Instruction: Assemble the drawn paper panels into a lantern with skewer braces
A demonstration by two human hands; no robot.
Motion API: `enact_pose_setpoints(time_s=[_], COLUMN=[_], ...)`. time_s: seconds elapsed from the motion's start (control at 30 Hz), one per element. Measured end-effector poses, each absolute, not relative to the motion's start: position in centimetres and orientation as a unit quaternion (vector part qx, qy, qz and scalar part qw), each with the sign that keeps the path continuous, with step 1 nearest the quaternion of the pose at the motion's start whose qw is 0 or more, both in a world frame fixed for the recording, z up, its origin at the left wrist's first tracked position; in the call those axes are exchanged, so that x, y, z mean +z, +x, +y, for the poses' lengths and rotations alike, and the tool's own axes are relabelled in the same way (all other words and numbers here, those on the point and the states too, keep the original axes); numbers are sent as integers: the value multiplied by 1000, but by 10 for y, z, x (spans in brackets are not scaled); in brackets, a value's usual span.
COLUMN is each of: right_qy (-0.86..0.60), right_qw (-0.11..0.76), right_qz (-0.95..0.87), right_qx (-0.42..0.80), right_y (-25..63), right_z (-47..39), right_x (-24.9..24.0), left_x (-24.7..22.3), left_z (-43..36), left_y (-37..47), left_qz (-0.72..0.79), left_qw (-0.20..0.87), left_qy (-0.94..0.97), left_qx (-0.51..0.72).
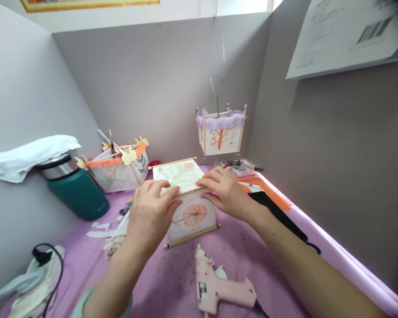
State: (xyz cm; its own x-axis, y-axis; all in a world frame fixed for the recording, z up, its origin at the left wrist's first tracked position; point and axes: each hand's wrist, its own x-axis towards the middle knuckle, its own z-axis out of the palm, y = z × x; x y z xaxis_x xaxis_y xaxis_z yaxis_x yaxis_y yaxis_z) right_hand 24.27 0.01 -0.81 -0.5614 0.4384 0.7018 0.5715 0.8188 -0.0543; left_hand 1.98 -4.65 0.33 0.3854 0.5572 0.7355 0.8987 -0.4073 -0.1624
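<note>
A box-shaped paper lantern (194, 215) with wooden sticks along its edges lies on the purple cloth. Its front panel carries an orange round drawing, and the top panel shows green leaves with a pink spot. At the left end of the upper front stick, my left hand (149, 207) pinches the edge between thumb and fingers. My right hand (227, 192) grips the same edge at its right end, fingertips resting on the top panel. Nearer to me lies a pink hot glue gun (215, 285), its nozzle pointing toward the lantern.
A teal bottle (74, 192) and a finished-looking lantern (116, 174) with orange fringe stand at left. Another lantern (220, 137) with purple fringe hangs at the back. A black pouch (281, 218) lies at right. Grey partitions (159, 88) enclose the table; a power strip (33, 282) sits front left.
</note>
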Motion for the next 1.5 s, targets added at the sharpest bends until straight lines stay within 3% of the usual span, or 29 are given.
enact_pose_setpoints(time_s=[0.1, 0.2, 0.27, 0.4, 0.47, 0.63, 0.8, 0.93, 1.0, 1.17, 1.33, 1.5], right_qy=[-278, -363, -451, -500, -487, -465, -482, -434, -420, -408, -449, -438], right_qw=[421, 481, 410, 101, 73, 180, 292, 447, 478, 475, 380, 316], right_qz=[-863, -796, -785, -821, -831, -817, -753, -747, -756, -772, -796, -828], right_qx=[-31, 48, 110, 256, 261, 291, 341, 233, 151, 111, 142, 151], right_y=[249, 266, 278, 284, 277, 266, 271, 267, 262, 261, 272, 271], right_z=[1, 8, 12, 11, 5, -6, -4, -4, -5, -1, 0, 0], right_x=[-4, -4, -12, -50, -68, -80, -45, -6, 3, -20, -58, -75], left_x=[2, 0, 0, 1, 0, -4, -8, -33, -52, -83, -78, -54], left_z=[-38, -33, -32, -33, -34, -32, -34, -40, -44, -54, -60, -56], left_y=[33, 36, 36, 35, 35, 25, 7, 1, 1, 3, 1, -3], left_qz=[-447, -441, -436, -434, -436, -437, -464, -509, -530, -590, -591, -550], left_qw=[287, 297, 303, 306, 302, 245, 193, 73, -1, -124, -87, -22], left_qy=[-795, -794, -795, -802, -805, -793, -712, -611, -592, -627, -655, -658], left_qx=[-291, -295, -293, -273, -267, -346, -490, -602, -607, -493, -463, -513])
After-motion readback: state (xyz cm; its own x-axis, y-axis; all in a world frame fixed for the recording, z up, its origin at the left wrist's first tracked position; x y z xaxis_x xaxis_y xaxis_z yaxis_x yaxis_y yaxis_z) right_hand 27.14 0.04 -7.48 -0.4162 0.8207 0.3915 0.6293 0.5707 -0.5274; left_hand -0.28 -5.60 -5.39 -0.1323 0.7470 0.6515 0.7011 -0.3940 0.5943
